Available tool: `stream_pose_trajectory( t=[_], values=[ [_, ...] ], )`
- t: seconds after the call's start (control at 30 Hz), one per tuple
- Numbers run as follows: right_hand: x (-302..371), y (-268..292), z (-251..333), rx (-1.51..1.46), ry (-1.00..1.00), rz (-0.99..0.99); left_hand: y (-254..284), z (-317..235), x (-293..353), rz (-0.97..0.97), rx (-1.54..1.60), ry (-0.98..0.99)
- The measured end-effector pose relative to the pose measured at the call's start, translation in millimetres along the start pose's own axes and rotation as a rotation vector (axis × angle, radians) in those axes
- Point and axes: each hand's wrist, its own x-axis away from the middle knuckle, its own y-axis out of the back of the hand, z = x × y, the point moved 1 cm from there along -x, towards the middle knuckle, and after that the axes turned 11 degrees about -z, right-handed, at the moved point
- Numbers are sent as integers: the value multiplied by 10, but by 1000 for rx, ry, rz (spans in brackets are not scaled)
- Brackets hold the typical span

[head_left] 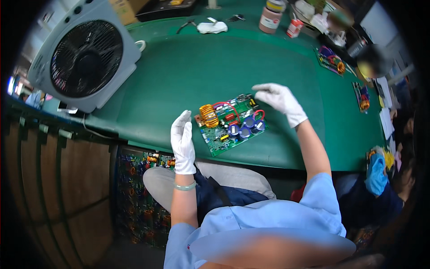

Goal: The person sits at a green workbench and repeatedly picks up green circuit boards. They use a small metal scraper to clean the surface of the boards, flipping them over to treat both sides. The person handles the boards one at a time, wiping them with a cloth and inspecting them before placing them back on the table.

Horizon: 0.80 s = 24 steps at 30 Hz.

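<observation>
A green circuit board (217,147) lies at a slant on the green work mat in front of me. It carries a copper-wound coil (208,116), several blue capacitors (245,133) and red wires. My left hand (182,143), in a white glove, is raised beside the board's left edge with fingers stretched out and nothing in it. On the other side my right hand (280,102), also white-gloved, hovers by the board's upper right corner. Its fingers are extended, and it holds nothing.
A grey box fan (87,58) stands at the left. Towards the back are a white cloth-like item (212,27), a pinkish jar (270,20) and a red-and-white container (294,28). Two more boards (331,60) lie at the right, near another person (371,197). Many boards (134,193) sit below the table's edge.
</observation>
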Motion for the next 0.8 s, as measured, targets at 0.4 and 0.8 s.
stream_pose_trajectory(
  t=[0.4, 0.8],
  values=[
    [364, 168, 65, -86, -89, 117, -724, -162, -120, 287, -828, -265],
    [410, 156, -27, -17, 156, 395, -766, -129, -187, 379, -831, -236]
  ],
)
